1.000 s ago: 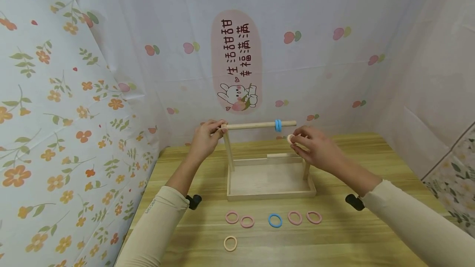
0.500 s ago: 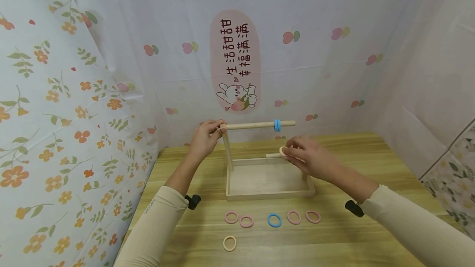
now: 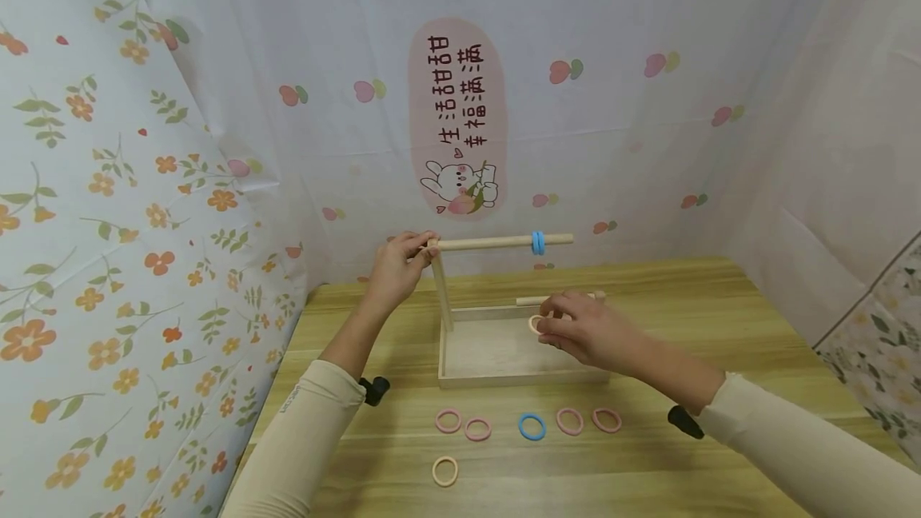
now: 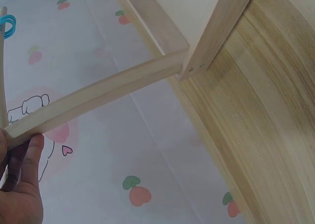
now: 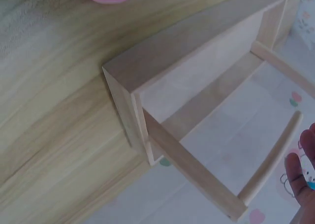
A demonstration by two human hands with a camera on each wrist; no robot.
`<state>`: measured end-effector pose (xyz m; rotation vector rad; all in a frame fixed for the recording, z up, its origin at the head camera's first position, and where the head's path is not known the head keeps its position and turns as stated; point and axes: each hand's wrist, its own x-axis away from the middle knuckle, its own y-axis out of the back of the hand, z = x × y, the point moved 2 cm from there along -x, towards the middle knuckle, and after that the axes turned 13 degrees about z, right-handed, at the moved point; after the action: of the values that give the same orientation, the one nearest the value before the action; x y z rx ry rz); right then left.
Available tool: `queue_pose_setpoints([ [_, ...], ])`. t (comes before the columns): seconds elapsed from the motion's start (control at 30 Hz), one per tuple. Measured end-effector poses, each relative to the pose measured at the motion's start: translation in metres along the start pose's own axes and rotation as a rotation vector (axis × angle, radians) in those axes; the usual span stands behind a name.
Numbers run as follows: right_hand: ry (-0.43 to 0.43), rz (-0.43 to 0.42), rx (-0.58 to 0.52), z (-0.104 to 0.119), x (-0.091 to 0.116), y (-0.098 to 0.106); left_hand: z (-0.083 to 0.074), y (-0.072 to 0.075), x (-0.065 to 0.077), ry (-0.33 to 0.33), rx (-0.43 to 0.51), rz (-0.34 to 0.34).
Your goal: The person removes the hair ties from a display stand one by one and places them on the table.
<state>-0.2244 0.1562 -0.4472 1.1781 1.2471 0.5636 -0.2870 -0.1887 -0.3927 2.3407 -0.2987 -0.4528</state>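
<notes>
My left hand (image 3: 397,270) grips the top of the tall left post (image 3: 442,294) of a wooden rack, where the upper rod (image 3: 489,244) joins it. Two blue rings (image 3: 538,243) hang together near that rod's right end. Between thumb and fingers my right hand (image 3: 586,332) pinches a pale wooden-coloured ring (image 3: 535,324), held over the rack's tray base (image 3: 496,380). Behind the hand, the lower rod (image 3: 531,301) carries no ring on its visible part. In the right wrist view only some fingers (image 5: 295,177) show, beside the lower rod's free end; the ring is out of sight there.
In front of the rack lie two pink rings (image 3: 448,420) (image 3: 478,429) at left, a blue ring (image 3: 532,427), and two more pink rings (image 3: 570,421) (image 3: 607,420) at right. Nearer sits another pale ring (image 3: 444,471). Patterned cloth (image 3: 604,142) walls the wooden table.
My right hand has moved down and left with the pale ring, from near the upper rod's end, past the lower rod, to over the tray. The left hand keeps its grip on the post.
</notes>
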Motion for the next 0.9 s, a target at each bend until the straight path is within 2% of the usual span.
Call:
queue_pose_setpoints([
  [0.23,0.012,0.043,-0.019,0.006,0.002,-0.003,-0.001,0.000,0.000,-0.002,0.008,-0.002],
  [0.37,0.055,0.022,-0.035,0.011,0.001,-0.006,0.000,0.000,0.000,-0.003,0.012,-0.002],
  [0.63,0.055,0.096,-0.027,0.023,0.002,-0.015,-0.002,0.001,0.000,-0.006,0.029,-0.005],
  [0.9,0.106,0.106,-0.042,0.040,0.001,-0.022,-0.001,0.001,0.000,-0.017,0.029,-0.008],
])
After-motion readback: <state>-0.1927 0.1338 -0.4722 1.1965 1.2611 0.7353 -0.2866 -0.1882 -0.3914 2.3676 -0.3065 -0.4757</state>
